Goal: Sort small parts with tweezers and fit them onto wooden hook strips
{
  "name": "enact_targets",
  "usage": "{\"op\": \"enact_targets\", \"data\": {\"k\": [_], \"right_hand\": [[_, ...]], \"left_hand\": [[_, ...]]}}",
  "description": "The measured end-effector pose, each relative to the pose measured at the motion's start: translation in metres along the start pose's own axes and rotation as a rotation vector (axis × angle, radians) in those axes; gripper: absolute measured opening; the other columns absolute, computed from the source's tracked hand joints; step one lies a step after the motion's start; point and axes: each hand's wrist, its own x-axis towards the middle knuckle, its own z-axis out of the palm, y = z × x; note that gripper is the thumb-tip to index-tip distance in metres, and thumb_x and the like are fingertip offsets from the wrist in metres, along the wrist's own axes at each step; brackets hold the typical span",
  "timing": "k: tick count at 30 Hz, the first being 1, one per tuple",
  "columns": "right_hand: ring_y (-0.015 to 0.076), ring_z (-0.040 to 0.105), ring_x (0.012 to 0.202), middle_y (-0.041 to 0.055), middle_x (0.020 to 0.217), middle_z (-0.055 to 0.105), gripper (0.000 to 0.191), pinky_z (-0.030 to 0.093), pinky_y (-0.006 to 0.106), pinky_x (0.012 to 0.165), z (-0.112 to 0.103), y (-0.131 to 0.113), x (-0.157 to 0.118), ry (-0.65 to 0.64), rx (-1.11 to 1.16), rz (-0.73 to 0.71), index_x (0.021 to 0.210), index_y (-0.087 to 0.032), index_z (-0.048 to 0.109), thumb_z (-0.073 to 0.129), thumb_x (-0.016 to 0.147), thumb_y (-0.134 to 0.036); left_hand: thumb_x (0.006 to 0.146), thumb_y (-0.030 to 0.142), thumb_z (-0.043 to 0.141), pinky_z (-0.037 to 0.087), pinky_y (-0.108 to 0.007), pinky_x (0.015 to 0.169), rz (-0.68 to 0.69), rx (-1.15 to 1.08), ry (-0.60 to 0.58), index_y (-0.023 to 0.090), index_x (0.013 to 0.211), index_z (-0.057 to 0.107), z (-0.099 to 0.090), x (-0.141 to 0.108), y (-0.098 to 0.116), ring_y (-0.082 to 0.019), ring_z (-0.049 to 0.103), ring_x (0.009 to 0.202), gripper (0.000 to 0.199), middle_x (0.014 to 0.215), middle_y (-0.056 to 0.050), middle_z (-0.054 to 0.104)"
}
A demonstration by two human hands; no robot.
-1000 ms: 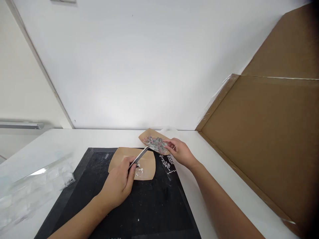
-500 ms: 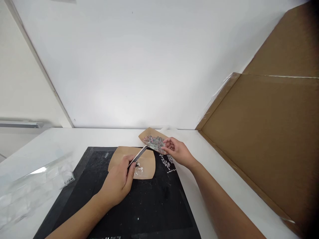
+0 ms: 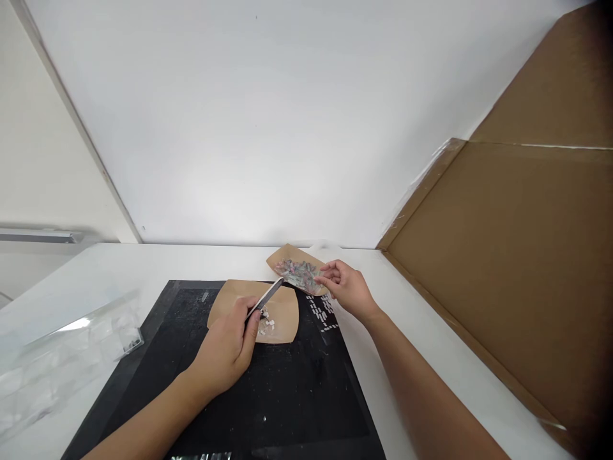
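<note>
My left hand (image 3: 228,338) grips a slim dark tool with a pale edge (image 3: 265,299), slanted up to the right. Below the tool lies a brown paper tray (image 3: 282,319) holding small white pieces (image 3: 267,324). My right hand (image 3: 347,287) is at the right edge of a second brown paper tray (image 3: 283,253), full of small coloured pieces in clear wrapping (image 3: 299,273). Its fingers are curled, with the thumb and forefinger slightly apart, and nothing shows between them. Under that hand, small white strips (image 3: 318,313) sit in rows on the black mat (image 3: 287,396).
On the left, a clear plastic compartment box (image 3: 71,364) stands on the white table (image 3: 115,268). A large brown cardboard panel (image 3: 517,255) leans along the right side. Behind the table rises a white wall (image 3: 268,128).
My right hand has shifted slightly up and right, and its thumb has drawn back from the coloured pieces. My left hand keeps its grip on the slim tool, almost unmoved.
</note>
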Motion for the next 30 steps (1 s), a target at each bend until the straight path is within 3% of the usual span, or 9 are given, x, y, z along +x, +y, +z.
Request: {"op": "enact_targets", "data": {"k": [6, 12, 21, 30], "right_hand": [[0.0169, 0.062, 0.067, 0.0008, 0.081, 0.067, 0.035, 0.050, 0.029, 0.063, 0.0041, 0.0053, 0.0013, 0.038, -0.093, -0.092, 0.112, -0.023, 0.063, 0.061, 0.092, -0.052], [0.0162, 0.058, 0.063, -0.0029, 0.076, 0.060, 0.040, 0.047, 0.029, 0.063, 0.0070, 0.0089, 0.0013, 0.063, -0.017, -0.093, 0.115, -0.023, 0.051, 0.063, 0.091, -0.053], [0.0170, 0.061, 0.070, -0.0001, 0.082, 0.064, 0.039, 0.050, 0.030, 0.066, 0.0088, 0.0073, 0.0005, 0.055, -0.019, -0.084, 0.100, -0.024, 0.047, 0.069, 0.086, -0.054], [0.0166, 0.059, 0.067, -0.0027, 0.076, 0.062, 0.029, 0.044, 0.027, 0.062, 0.0065, 0.0045, -0.0011, 0.013, -0.042, -0.098, 0.088, -0.025, 0.047, 0.065, 0.091, -0.048]], "left_hand": [[0.106, 0.034, 0.036, 0.052, -0.042, 0.089, 0.000, -0.030, 0.011, 0.021, 0.123, 0.051, -0.0007, -0.0003, 0.0006, -0.027, 0.067, 0.103, 0.026, 0.105, -0.010, 0.067], [0.106, 0.035, 0.036, 0.053, -0.043, 0.089, 0.008, -0.038, 0.047, 0.021, 0.123, 0.052, -0.0017, -0.0010, 0.0024, -0.028, 0.066, 0.104, 0.027, 0.104, -0.010, 0.066], [0.106, 0.034, 0.037, 0.052, -0.040, 0.088, -0.002, -0.051, 0.035, 0.022, 0.123, 0.052, -0.0024, 0.0002, 0.0049, -0.026, 0.066, 0.102, 0.026, 0.107, -0.008, 0.066], [0.107, 0.032, 0.037, 0.051, -0.038, 0.086, -0.001, -0.047, 0.032, 0.022, 0.127, 0.051, -0.0022, -0.0012, 0.0026, -0.026, 0.065, 0.105, 0.026, 0.105, -0.007, 0.066]]}}
